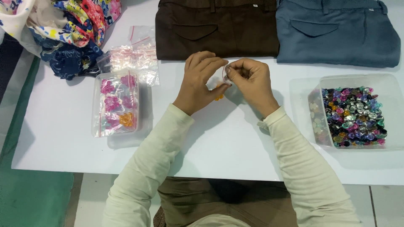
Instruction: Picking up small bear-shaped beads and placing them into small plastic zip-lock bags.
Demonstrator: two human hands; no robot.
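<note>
Both hands are meeting over the middle of the desk. The left hand and right hand are pinching a small clear bag between their fingertips, held just above the desk, with an orange bead lying under it. A tub of mixed beads is sitting near the right edge, a tray of pink pieces towards the left.

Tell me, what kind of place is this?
Probably a small garment or craft workshop: folded trousers lie on a white table, beside a tub of coloured beads and small clear bags.
</note>
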